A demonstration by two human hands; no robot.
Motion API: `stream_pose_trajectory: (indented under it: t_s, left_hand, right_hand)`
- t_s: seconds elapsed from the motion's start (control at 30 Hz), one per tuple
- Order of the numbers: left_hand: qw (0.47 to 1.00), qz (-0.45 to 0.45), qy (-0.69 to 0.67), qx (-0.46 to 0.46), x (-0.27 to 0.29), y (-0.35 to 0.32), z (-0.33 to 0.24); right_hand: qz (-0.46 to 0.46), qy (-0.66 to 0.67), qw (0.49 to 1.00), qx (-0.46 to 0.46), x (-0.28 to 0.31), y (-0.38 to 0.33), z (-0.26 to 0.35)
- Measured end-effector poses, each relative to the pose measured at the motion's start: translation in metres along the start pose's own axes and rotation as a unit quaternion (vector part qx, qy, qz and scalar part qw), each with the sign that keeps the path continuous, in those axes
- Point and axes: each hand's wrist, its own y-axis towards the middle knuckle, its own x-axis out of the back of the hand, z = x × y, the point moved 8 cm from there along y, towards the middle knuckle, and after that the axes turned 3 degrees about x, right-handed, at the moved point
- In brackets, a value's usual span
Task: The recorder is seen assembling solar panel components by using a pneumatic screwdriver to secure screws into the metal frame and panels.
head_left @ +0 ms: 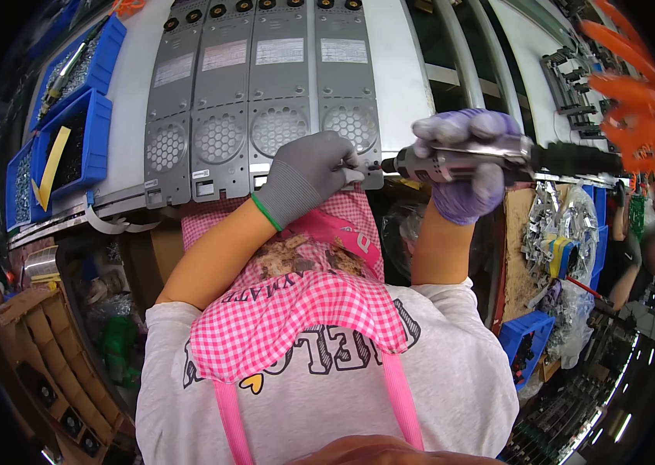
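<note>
Several long grey metal panels [227, 89] with honeycomb vent holes lie side by side on the white bench. My left hand [306, 177], in a grey glove with a green cuff, rests at the near end of the rightmost panel [343, 77]. Its thumb and index finger are pinched together near that panel's corner; what they hold, if anything, is too small to make out. My right hand [471, 132], in a purple-and-grey glove, grips a silver power screwdriver [440, 163] held sideways. The screwdriver's tip points left, close to the panel's near right corner and my left fingertips.
Blue bins [95, 143] of small screws stand at the left, a yellow strip [52, 167] lying across one. An orange coiled hose [641, 116] hangs at the right. Bagged metal parts [556, 240] and another blue bin [525, 345] sit lower right. Behind them is another person's arm [623, 283].
</note>
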Motion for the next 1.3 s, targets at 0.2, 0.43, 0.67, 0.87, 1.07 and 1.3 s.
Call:
stream_pose_trajectory:
  t_s: [0.2, 0.43, 0.67, 0.87, 1.07, 1.3]
  left_hand:
    - [0.998, -0.040, -0.041, 0.010, 0.015, -0.015, 0.001]
    - [0.996, -0.043, -0.050, 0.056, 0.031, -0.031, 0.003]
    - [0.992, -0.021, -0.078, 0.093, 0.031, -0.041, 0.018]
    - [0.992, 0.018, -0.047, 0.120, 0.037, -0.051, 0.021]
    - [0.996, -0.081, -0.016, 0.027, 0.058, -0.067, 0.017]
    - [0.983, -0.032, 0.173, 0.055, 0.055, -0.070, 0.040]
  right_hand:
    - [0.070, 0.099, 0.991, 0.047, -0.027, 0.006, 0.003]
    - [0.100, 0.118, 0.988, 0.022, -0.045, 0.001, -0.011]
    - [0.078, 0.111, 0.990, 0.028, -0.059, -0.002, -0.016]
    - [0.055, 0.128, 0.990, -0.003, -0.065, -0.005, -0.030]
    - [0.057, 0.099, 0.993, -0.002, -0.068, 0.001, -0.032]
    - [0.024, 0.019, 1.000, -0.002, -0.069, 0.005, -0.051]
